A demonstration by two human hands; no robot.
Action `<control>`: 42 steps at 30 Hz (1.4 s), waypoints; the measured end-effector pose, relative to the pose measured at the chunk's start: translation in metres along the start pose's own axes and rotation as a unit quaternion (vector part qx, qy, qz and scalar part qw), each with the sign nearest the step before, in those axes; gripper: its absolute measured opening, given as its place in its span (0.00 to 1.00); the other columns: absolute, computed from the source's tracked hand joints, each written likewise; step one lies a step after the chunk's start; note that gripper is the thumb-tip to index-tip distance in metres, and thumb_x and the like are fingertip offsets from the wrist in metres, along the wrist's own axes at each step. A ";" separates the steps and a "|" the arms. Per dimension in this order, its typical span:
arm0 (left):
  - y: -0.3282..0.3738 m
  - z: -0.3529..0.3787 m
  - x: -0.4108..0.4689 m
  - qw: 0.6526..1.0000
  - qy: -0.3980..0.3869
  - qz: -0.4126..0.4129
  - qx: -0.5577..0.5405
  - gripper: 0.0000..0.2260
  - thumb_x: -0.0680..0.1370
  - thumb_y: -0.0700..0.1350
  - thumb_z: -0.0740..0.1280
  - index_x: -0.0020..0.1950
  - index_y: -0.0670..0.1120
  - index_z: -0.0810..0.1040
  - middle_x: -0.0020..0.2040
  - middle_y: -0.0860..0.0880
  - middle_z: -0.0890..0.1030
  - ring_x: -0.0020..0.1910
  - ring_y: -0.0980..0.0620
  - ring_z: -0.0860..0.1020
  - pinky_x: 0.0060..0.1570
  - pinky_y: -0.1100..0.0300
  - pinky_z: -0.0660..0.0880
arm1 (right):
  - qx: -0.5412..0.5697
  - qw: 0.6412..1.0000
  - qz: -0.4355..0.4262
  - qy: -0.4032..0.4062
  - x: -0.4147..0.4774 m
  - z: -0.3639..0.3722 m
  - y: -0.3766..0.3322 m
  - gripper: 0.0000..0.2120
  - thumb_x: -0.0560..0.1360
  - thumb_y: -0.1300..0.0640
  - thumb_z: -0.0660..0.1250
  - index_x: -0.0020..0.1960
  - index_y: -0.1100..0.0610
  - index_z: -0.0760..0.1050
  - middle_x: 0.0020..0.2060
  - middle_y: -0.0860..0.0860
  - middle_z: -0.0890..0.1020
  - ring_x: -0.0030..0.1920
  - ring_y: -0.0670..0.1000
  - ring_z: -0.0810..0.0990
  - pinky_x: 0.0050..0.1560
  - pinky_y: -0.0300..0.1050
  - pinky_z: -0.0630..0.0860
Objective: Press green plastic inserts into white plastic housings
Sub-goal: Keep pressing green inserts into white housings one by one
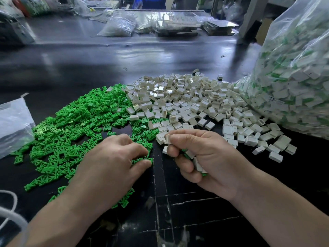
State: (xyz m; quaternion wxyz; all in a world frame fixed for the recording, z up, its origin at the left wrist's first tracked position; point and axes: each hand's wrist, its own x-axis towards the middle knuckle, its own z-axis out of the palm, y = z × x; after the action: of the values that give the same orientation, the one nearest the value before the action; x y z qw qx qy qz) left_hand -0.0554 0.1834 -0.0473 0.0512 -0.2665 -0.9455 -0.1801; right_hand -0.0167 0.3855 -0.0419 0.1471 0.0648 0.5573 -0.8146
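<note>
Head camera: the right hand point(204, 157) is clenched around a small clutch of parts. Its thumb and forefinger pinch one white rectangular plastic housing point(167, 140), a shallow box with an open slot. Several more housings are tucked under the curled lower fingers, and slivers of green show among them.

The left hand point(110, 161) lies palm down, its curled fingertips and thumb nipping a green plastic insert point(143, 159), a flat pronged piece, at the near edge of the heap of green inserts point(80, 122). That heap spreads across the left of the scratched black tabletop point(195, 211), far too many to count.

To its right, touching and partly mixing with it, lies the heap of white housings point(195, 100), also beyond counting; some lie open side up.

At the far right, one large clear plastic bag point(293, 77) bulges with white pieces showing green. A small label point(275, 100) on it is too blurred to read.

One smaller clear bag point(12, 122) lies at the left edge. More bags and trays sit across the table, blurred.
</note>
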 end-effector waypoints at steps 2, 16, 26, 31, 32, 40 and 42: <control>-0.001 0.001 0.002 0.998 -0.009 0.028 0.051 0.11 0.72 0.58 0.70 0.52 0.57 0.84 0.44 0.57 0.78 0.45 0.53 0.76 0.40 0.59 0.69 | 0.004 1.000 0.001 0.004 0.000 -0.001 0.001 0.03 0.78 0.59 0.69 0.46 0.57 0.81 0.35 0.53 0.79 0.25 0.46 0.71 0.21 0.36 0.65; -0.001 0.006 0.009 0.993 0.011 0.076 0.094 0.10 0.73 0.58 0.65 0.42 0.54 0.80 0.38 0.56 0.76 0.39 0.51 0.73 0.40 0.53 0.72 | -0.024 1.000 0.013 0.012 0.002 -0.001 0.004 0.03 0.78 0.58 0.69 0.48 0.57 0.79 0.36 0.53 0.79 0.26 0.47 0.71 0.21 0.37 0.65; 0.004 0.005 0.005 0.992 0.107 -0.005 -0.062 0.02 0.78 0.51 0.63 0.48 0.56 0.75 0.33 0.56 0.77 0.29 0.58 0.74 0.28 0.62 0.72 | -0.041 0.999 0.008 0.013 0.003 -0.001 0.005 0.03 0.78 0.58 0.69 0.49 0.57 0.81 0.36 0.53 0.79 0.26 0.47 0.71 0.21 0.37 0.66; 0.003 0.002 0.002 0.917 0.042 -0.104 -0.384 0.10 0.75 0.48 0.68 0.52 0.64 0.81 0.43 0.57 0.85 0.40 0.57 0.83 0.37 0.65 0.79 | -0.054 0.999 0.003 0.001 0.001 0.001 0.004 0.04 0.79 0.59 0.69 0.48 0.57 0.81 0.36 0.53 0.81 0.25 0.47 0.72 0.21 0.37 0.66; 0.004 0.003 0.003 0.894 0.042 -0.112 -0.433 0.09 0.76 0.46 0.68 0.51 0.59 0.82 0.42 0.54 0.86 0.41 0.56 0.84 0.38 0.65 0.80 | -0.061 0.998 -0.002 -0.005 0.000 0.002 0.005 0.04 0.79 0.58 0.68 0.47 0.57 0.81 0.36 0.53 0.81 0.25 0.47 0.72 0.20 0.37 0.66; 0.008 0.007 0.002 0.809 0.037 -0.133 -0.571 0.10 0.69 0.53 0.74 0.44 0.50 0.83 0.38 0.47 0.82 0.37 0.51 0.81 0.35 0.61 0.78 | -0.173 0.982 -0.071 -0.008 -0.003 0.005 0.008 0.08 0.78 0.50 0.70 0.43 0.53 0.80 0.32 0.49 0.78 0.26 0.47 0.73 0.21 0.38 0.68; 0.010 0.007 0.002 0.790 0.032 -0.134 -0.597 0.10 0.69 0.52 0.77 0.44 0.48 0.83 0.37 0.46 0.81 0.35 0.50 0.79 0.33 0.61 0.76 | -0.189 0.979 -0.080 -0.014 -0.004 0.005 0.008 0.08 0.78 0.50 0.70 0.43 0.52 0.80 0.32 0.49 0.78 0.26 0.47 0.73 0.21 0.38 0.68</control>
State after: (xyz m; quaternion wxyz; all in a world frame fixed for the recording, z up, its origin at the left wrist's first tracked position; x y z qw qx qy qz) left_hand -0.0519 0.1949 -0.0503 -0.1128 -0.1085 -0.6735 -0.7224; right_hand -0.0107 0.3786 -0.0458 0.0985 -0.0207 0.7023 -0.7047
